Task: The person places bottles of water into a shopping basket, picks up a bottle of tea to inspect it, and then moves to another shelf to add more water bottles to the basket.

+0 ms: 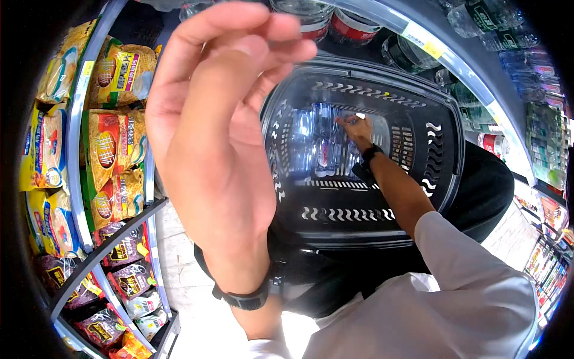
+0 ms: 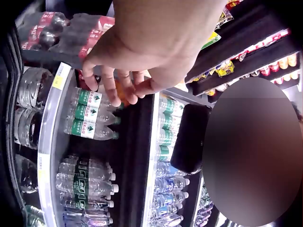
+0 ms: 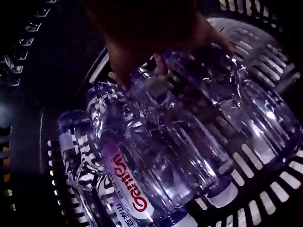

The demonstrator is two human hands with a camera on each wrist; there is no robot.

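Down inside the black shopping basket (image 1: 439,149), my right hand (image 1: 357,128) holds one end of a clear plastic water bottle (image 3: 189,146). Several such bottles (image 1: 304,140) lie side by side on the slotted basket floor. A labelled bottle (image 3: 125,175) with red lettering lies next to the held one in the right wrist view. The right palm is dark and partly hidden by the wrist there. My left hand (image 1: 218,137) is raised beside the basket, holding nothing, its fingers loosely bent. In the left wrist view, its fingertips overlap shelved green-labelled bottles (image 2: 87,113).
Bagged snacks (image 1: 116,143) fill a rack on the left. Shelves with large water bottles (image 1: 412,54) curve round the basket's far side, edged by a price rail (image 1: 478,90). Packs of dark drinks (image 2: 85,30) stand above. A dark phone-like object (image 2: 189,137) shows in the left wrist view.
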